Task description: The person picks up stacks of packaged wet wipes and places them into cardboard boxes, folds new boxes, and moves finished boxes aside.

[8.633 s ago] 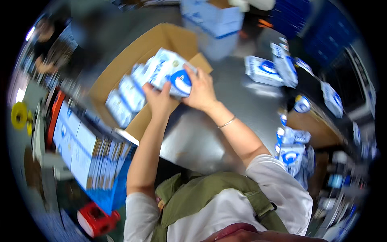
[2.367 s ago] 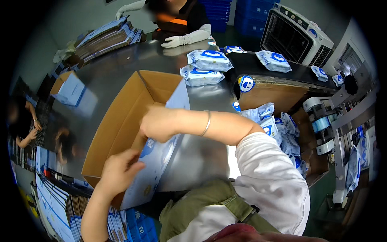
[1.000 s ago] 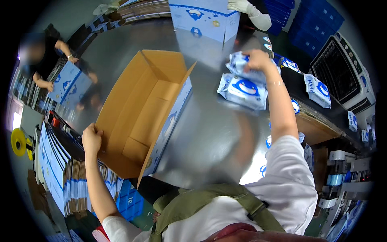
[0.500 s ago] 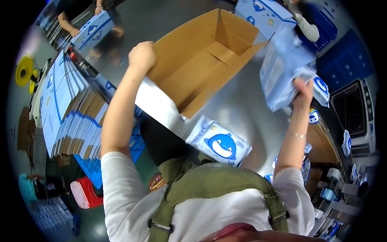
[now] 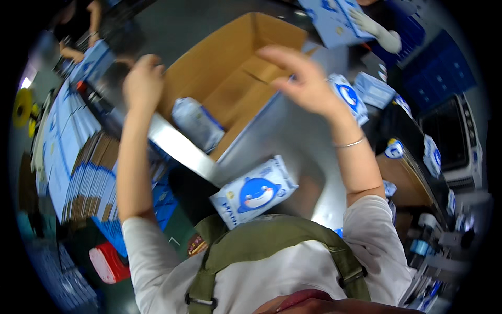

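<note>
The metal bench (image 5: 295,133) gleams above a dark green floor (image 5: 180,228) at its near left corner, with blue crates (image 5: 444,70) and a white, dark-grilled appliance (image 5: 470,137) beyond its right edge and a bright patch of light (image 5: 26,82) past its left.

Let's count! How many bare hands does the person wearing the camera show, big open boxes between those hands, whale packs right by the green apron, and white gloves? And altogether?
Bare hands (left hand, right hand): 2
Big open box: 1
Whale pack by the green apron: 1
White glove: 1
Total: 5
</note>
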Demonstrator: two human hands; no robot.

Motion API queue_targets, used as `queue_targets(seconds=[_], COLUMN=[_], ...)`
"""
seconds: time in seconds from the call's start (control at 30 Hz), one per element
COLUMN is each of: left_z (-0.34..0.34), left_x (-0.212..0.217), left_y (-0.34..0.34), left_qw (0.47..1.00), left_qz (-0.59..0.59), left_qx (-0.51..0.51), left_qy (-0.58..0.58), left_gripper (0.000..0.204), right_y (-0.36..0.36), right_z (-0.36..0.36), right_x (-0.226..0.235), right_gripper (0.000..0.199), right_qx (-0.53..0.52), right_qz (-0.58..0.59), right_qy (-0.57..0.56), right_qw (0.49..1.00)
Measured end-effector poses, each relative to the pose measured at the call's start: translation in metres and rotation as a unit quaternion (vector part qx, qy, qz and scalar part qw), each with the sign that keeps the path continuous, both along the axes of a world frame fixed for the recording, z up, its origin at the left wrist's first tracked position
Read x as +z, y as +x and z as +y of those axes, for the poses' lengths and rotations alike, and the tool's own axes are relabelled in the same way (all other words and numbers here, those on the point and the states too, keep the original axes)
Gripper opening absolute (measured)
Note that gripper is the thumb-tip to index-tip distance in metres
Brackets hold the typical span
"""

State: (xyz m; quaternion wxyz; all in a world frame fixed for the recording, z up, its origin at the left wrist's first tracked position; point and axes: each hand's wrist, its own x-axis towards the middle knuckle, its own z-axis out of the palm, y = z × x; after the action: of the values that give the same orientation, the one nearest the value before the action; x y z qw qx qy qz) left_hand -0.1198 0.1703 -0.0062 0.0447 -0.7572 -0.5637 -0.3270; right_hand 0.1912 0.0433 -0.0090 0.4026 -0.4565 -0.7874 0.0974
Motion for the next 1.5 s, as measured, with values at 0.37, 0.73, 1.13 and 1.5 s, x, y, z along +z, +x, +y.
queue_targets(seconds=[0.37, 0.73, 1.13, 1.5], left_z=[-0.238, -0.169, -0.176, -0.172], left_x=[-0.137, -0.117, -0.106, -0.119], left_y=[0.05, 0.16, 0.135, 0.236], left_qw=[0.862, 0.808, 0.7, 0.75], left_qz=[0.265, 0.185, 0.006, 0.23], left_qx=[-0.332, -0.471, -0.554, -0.564], left_qy=[-0.277, -0.302, -0.45, -0.256], left_gripper=[0.105, 0.087, 0.07, 0.085], right_y=[0.398, 0.255, 0.314, 0.268], right_z=[-0.082, 0.022, -0.117, -0.144], right_x=[-0.106, -0.114, -0.127, -0.077], right_gripper=[0.08, 0.064, 0.09, 0.07], right_qx=[-0.473, -0.435, -0.457, -0.453], right_qz=[-0.502, -0.215, -0.429, -0.286], right_qy=[-0.113, -0.315, -0.142, 0.105], right_qw=[0.715, 0.816, 0.766, 0.838])
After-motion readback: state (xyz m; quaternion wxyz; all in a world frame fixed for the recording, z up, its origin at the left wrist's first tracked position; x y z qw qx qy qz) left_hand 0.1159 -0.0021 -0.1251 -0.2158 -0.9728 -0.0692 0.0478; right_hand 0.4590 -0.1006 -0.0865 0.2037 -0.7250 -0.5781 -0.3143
